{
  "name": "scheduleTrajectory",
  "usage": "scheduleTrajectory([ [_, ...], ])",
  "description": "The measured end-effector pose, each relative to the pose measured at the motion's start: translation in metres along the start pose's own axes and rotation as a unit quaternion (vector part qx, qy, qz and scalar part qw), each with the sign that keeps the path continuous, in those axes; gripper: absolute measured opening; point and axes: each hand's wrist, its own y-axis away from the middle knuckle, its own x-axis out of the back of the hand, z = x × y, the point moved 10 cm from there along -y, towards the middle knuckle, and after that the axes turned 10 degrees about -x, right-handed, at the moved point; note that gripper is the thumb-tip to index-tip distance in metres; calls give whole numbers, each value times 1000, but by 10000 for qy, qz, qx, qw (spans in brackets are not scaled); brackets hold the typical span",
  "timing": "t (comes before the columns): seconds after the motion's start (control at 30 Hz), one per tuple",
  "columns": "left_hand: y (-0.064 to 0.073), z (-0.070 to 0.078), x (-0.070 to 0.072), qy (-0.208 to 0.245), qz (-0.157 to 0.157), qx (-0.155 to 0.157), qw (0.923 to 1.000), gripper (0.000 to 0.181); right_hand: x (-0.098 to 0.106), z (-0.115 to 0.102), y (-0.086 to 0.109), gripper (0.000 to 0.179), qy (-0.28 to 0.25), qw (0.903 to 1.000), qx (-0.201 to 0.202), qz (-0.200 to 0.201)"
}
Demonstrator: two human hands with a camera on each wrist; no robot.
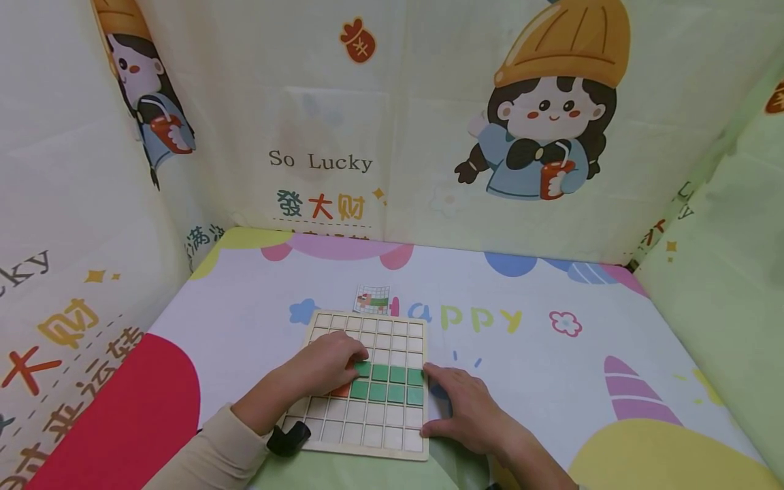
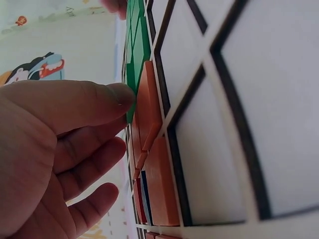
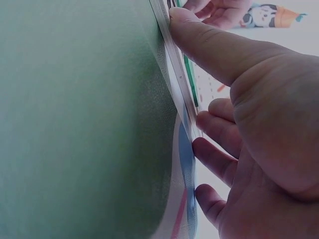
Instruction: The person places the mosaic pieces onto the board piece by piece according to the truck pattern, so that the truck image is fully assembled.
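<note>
A wooden grid board [image 1: 384, 435] lies on the table, with green tiles [image 1: 378, 392] in two rows across its middle. My left hand [image 1: 327, 361] is over the board's left part, pinching a green tile [image 2: 130, 94] beside orange tiles [image 2: 148, 107]; its index fingertip is hidden in the left wrist view. Dark and red tiles [image 2: 139, 199] sit further along, mostly covered by this hand in the head view. At the board's right edge rests my right hand [image 1: 468, 412], thumb and fingers spread and touching the rim [image 3: 172, 55].
A small pattern card [image 1: 371, 299] with a coloured grid picture lies just beyond the board's far edge. The tabletop cover [image 1: 520, 367] is printed with letters and shapes. Patterned cloth walls [image 1: 422, 122] enclose the back and sides.
</note>
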Motion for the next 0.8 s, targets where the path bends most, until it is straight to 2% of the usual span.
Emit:
scheduleTrajectory([
  [0.8, -1, 1, -4, -18, -57, 19, 10000, 21, -1, 1, -1, 92, 7, 10000, -3, -4],
])
